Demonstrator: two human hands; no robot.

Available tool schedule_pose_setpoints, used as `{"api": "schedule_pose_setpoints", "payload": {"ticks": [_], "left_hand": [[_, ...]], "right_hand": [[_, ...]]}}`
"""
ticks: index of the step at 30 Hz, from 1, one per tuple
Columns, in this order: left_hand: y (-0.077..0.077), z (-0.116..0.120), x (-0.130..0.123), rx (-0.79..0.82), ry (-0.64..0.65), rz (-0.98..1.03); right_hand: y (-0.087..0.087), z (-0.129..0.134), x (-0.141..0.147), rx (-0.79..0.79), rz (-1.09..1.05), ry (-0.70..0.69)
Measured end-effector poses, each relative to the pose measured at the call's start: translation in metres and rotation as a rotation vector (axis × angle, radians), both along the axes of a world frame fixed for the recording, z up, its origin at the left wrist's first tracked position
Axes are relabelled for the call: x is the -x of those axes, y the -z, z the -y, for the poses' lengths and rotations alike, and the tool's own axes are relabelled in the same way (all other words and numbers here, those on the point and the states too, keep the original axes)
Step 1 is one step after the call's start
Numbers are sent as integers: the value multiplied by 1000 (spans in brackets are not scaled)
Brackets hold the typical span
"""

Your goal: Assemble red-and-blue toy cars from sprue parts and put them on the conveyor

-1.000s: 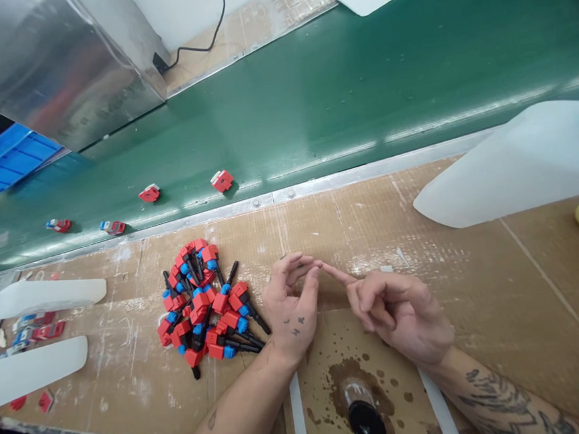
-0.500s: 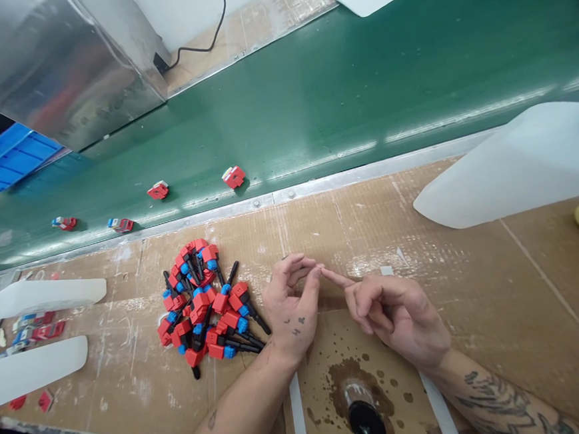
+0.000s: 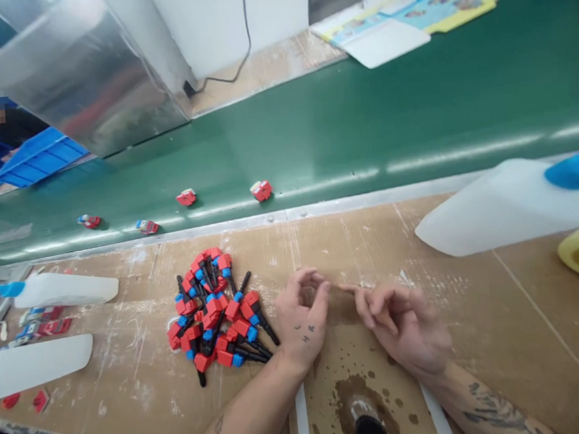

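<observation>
My left hand (image 3: 305,323) is over the cardboard-covered bench, its fingers loosely curled and its thumb apart from them. Nothing shows in it. My right hand (image 3: 405,325) is blurred; its index finger reaches toward my left fingertips while the other fingers bend in. No held thing is visible there either. Left of my left hand lies a heap of red, blue and black plastic toy parts (image 3: 214,310). Below and between my hands, a small jar with a black lid (image 3: 371,432) stands on a wet-stained board.
A green conveyor belt (image 3: 308,135) crosses behind, carrying several small red toy pieces (image 3: 261,191). White plastic scoop-like pieces lie right (image 3: 489,208) and left (image 3: 69,289). A yellow dish (image 3: 566,259) sits far right. Another person is at upper left beside a blue crate (image 3: 47,156).
The view has tilted up, so the scene sits lower and more of the back shows. My right fingertip, earlier at my left thumb tip, has drawn slightly away.
</observation>
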State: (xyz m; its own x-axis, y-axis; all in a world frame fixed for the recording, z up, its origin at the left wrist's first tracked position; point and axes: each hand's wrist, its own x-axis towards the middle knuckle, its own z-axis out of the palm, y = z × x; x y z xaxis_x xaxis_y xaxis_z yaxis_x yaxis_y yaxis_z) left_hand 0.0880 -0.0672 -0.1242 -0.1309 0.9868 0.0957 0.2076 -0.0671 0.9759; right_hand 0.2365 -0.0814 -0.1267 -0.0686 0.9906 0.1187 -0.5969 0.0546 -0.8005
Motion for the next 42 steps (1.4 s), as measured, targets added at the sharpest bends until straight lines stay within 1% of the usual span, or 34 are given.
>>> {"api": "schedule_pose_setpoints", "payload": {"ticks": [4,6,7,9,10,11,13,15,17,19,21,24,26,28,29,31,33,35,37,39,42], "left_hand": [[-4,-2,2,22,44,-42],[-8,-4,3,-12,62,-61],[-9,-4,4,-45,77,-65],[-12,-5,5,-115,110,-59],[-12,-5,6,-141,127,-51],[-12,-4,7,-156,139,-44],[-11,-4,7,-160,147,-46],[-9,-4,7,-149,152,-58],[-6,-5,6,-142,142,-65],[-2,-5,4,-151,127,-63],[3,-5,2,-163,124,-70],[10,-8,0,-160,128,-109],[12,-9,-1,-177,125,-144],[10,-9,0,-207,130,-200],[8,-8,0,-220,140,-254],[2,-5,1,-233,179,-394],[-5,-1,0,-240,236,-519],[-13,1,1,-251,301,-602],[-22,2,5,-261,365,-691],[-33,-1,17,-265,427,-819],[-52,-9,53,-242,506,-1045]], "right_hand": [[1,1,4,28,42,90],[-1,-12,5,55,123,138],[-4,-25,6,41,252,159],[-13,-64,12,-60,639,185],[-19,-88,18,-158,894,175],[-25,-115,25,-232,1028,158],[-38,-170,42,-340,1159,110],[-50,-214,58,-427,1281,36],[-56,-239,71,-474,1384,-51],[-57,-247,77,-494,1455,-113],[-55,-241,78,-500,1490,-119],[-49,-217,65,-478,1478,-33],[-44,-191,47,-430,1438,58],[-36,-156,24,-341,1337,115],[-30,-134,11,-272,1235,111],[-16,-87,-13,-75,876,93],[-3,-42,-32,90,543,135],[6,-9,-45,194,345,142],[9,9,-52,251,252,78],[8,15,-53,265,213,22],[0,11,-52,235,149,-2]]}}
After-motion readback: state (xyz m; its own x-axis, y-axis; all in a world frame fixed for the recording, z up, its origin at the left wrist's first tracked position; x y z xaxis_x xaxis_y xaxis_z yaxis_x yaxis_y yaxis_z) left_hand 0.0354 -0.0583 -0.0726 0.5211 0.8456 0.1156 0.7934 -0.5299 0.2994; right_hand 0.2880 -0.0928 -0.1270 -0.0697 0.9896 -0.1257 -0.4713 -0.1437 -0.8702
